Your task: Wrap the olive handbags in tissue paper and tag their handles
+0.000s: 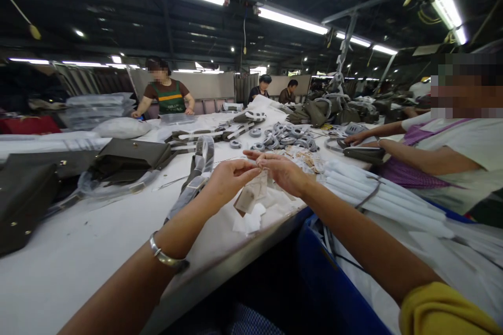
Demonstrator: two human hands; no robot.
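Observation:
My left hand and my right hand meet above the white table, fingertips pinched close together. Below them hang paper hang tags, one brownish and one paler. They seem to dangle from the pinched fingers; the string itself is too small to make out. White paper slips lie on the table just under the tags. Left of my left hand is a plastic-wrapped strap with a buckle. Past my right hand lies a heap of loose tags.
Dark olive bags lie at left. Wrapped strap coils are piled mid-table. A blue bin with white plastic sleeves stands at right, by the table edge. A co-worker handles a bag there; another person stands across.

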